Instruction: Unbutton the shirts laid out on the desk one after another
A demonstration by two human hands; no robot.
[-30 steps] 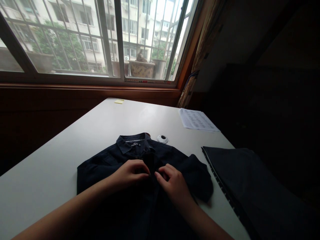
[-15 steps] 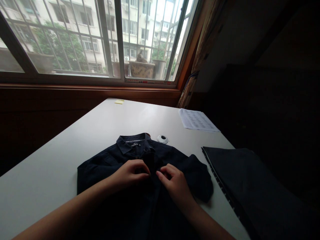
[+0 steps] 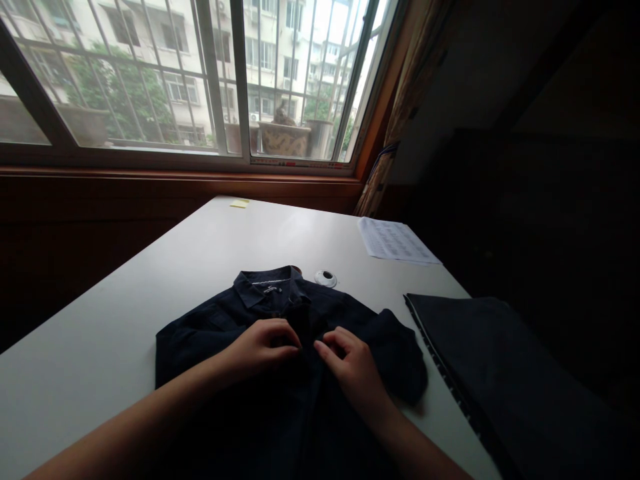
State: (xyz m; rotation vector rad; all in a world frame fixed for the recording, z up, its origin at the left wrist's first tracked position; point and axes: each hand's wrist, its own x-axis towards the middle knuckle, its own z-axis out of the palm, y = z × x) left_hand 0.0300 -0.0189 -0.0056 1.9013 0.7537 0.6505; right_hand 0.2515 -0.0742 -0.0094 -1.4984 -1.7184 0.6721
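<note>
A dark navy collared shirt lies flat on the white table, collar toward the window. My left hand rests on the shirt's front, fingers curled and pinching the left edge of the placket. My right hand sits beside it, fingers bent and pinching the opposite edge of the placket. The two hands nearly touch at the shirt's middle, just below the collar. What lies between the fingertips is too dark to make out.
A folded dark garment lies at the table's right edge. A printed sheet of paper is at the far right, a round cable grommet behind the collar, a yellow sticky note near the barred window.
My right hand has shifted slightly toward the left hand at the placket. Little else has moved.
</note>
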